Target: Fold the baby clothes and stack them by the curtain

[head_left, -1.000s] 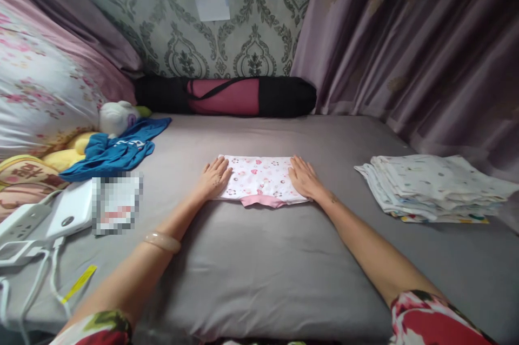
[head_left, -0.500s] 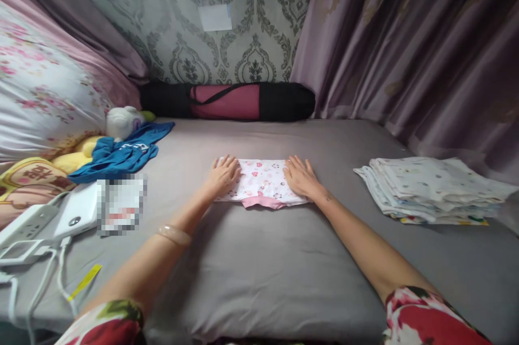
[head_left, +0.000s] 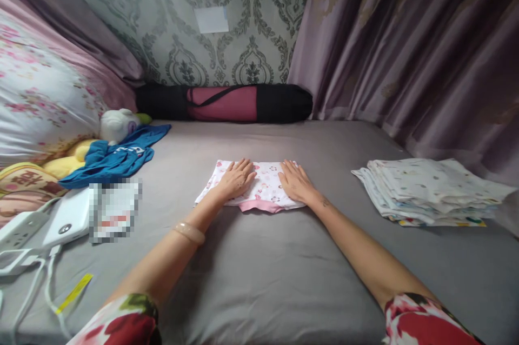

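A small white garment (head_left: 265, 185) with a pink and red print and a pink neckband lies flat on the grey bed sheet (head_left: 259, 264), its neckband toward me. It looks like a baby's top, partly folded. My left hand (head_left: 238, 178) rests flat on its left part with the fingers stretched out. On the right part lies my right hand (head_left: 297, 181), also flat, fingers spread. Neither hand grips the cloth. The garment's left end sticks out past my left hand.
A stack of folded printed cloths (head_left: 425, 188) sits at the right. At the left lie a blue garment (head_left: 117, 156), soft toys, a white power bank (head_left: 68, 218), a power strip (head_left: 20, 229) and cables. A black and pink long bag (head_left: 223, 103) lies along the wall.
My left hand has slid right, toward the garment's middle, and more of the garment's left end now shows. My right hand stays nearly in place. The camera view has shifted slightly.
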A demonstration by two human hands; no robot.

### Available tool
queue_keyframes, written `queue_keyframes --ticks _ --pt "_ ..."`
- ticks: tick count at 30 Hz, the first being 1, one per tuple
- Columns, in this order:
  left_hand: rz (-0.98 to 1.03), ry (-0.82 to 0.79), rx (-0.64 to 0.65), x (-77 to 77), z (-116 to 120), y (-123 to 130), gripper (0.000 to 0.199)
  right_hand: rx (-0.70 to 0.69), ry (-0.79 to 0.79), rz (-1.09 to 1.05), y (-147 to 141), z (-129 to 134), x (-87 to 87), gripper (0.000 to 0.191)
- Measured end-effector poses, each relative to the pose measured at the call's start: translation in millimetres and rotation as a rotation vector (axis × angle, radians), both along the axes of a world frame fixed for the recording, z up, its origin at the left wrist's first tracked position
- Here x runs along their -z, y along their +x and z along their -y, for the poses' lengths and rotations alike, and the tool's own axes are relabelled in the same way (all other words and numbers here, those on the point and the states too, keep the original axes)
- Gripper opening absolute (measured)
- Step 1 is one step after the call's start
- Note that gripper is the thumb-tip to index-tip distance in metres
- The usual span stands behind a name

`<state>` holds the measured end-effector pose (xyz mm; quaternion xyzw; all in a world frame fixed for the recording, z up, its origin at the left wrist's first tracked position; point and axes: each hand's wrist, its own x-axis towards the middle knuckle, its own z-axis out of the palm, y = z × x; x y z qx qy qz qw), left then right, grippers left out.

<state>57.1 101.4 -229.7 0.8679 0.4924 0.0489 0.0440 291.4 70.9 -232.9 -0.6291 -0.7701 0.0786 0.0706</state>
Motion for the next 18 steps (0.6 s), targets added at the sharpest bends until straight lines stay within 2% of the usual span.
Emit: queue_keyframes --ticks 4,7,11,15,18 --pt "-0.002 0.048 -0.069 3.3 9 -21 0.049 0.051 0.000 -0.020 5 3 4.3 0.060" --pt "0.006 0.061 -0.063 7.5 9 -29 0.048 0.052 -0.018 -0.050 4 5 5.4 0.059" --pt "0.077 0.043 -0.068 8.9 5 -35 0.047 0.111 -0.019 -0.208 9 4 -2.3 0.056" --pt "0.173 0.077 -0.312 4.3 6 -60 0.051 0.383 -0.060 -0.551 29 6 -18.2 0.043" --pt "0.159 -0.024 -0.546 -4.0 10 -85 0.051 0.556 -0.240 -0.818 43 12 -31.9 0.029"
